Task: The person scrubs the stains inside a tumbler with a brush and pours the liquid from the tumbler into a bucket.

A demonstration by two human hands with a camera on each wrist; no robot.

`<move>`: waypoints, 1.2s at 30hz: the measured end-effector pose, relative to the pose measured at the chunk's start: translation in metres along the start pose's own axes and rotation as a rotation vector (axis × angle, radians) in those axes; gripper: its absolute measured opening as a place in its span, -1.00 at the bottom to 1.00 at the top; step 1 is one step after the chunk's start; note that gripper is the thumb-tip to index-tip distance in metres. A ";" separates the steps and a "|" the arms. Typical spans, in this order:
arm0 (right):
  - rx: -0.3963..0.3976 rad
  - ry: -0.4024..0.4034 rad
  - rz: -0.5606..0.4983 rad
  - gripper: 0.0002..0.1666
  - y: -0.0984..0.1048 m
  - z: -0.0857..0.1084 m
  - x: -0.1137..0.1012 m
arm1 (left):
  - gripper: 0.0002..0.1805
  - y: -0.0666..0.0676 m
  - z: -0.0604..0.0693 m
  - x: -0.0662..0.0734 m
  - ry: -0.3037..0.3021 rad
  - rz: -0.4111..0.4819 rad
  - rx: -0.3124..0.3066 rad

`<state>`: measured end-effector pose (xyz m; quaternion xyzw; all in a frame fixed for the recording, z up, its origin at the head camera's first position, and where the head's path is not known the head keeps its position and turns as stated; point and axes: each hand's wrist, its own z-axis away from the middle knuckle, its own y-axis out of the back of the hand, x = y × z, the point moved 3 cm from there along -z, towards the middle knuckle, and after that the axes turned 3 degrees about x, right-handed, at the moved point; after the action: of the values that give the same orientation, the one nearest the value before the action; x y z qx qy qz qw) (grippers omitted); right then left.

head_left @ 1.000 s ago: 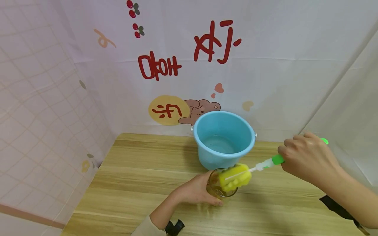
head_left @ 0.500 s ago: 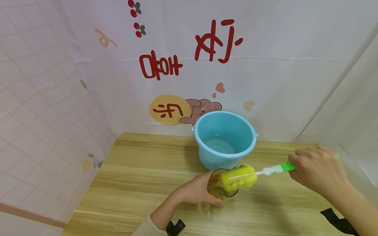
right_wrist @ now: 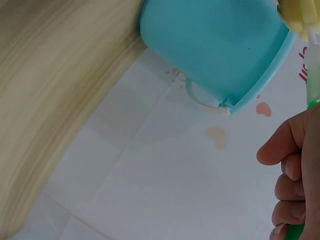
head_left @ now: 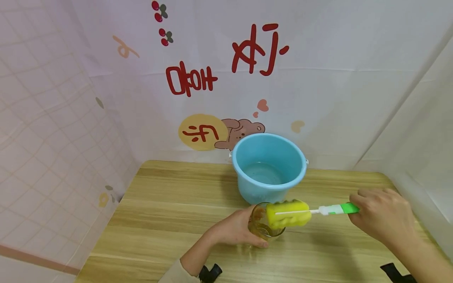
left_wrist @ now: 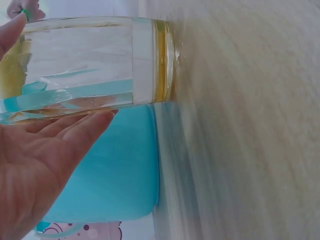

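Head view: left hand (head_left: 235, 228), fingers curled round clear amber-tinted glass (head_left: 262, 232) on wooden table (head_left: 177, 188), just before blue plastic bucket (head_left: 260, 193); right hand (head_left: 383, 212) grips green-handled yellow sponge brush (head_left: 304, 212), sponge at glass mouth. Scrubbing seems underway, unfinished.

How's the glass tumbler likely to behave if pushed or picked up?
The glass tumbler is probably rigid and breakable, going by its clear, glass-like walls. Those walls look smooth and glossy, so it could slip, especially if wet. It's taller than wide, so a push high up may tip it.
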<state>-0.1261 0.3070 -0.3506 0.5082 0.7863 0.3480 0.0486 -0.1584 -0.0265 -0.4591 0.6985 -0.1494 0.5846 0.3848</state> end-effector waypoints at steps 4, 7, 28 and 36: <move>0.025 -0.004 -0.004 -0.75 -0.001 0.006 -0.001 | -0.10 -0.001 0.000 0.000 0.010 -0.002 0.000; 0.052 -0.011 -0.003 -0.74 -0.002 0.010 -0.001 | -0.11 -0.001 0.000 0.000 0.018 -0.001 -0.001; -0.009 -0.260 0.019 -0.74 -0.004 0.048 0.008 | -0.12 -0.002 -0.001 0.000 0.010 -0.007 0.000; -0.052 -0.317 0.028 -0.73 -0.007 0.065 0.014 | -0.11 -0.001 0.000 -0.001 0.021 -0.008 0.013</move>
<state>-0.1102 0.3497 -0.4001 0.5663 0.7524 0.2842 0.1803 -0.1583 -0.0258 -0.4599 0.6952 -0.1389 0.5914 0.3843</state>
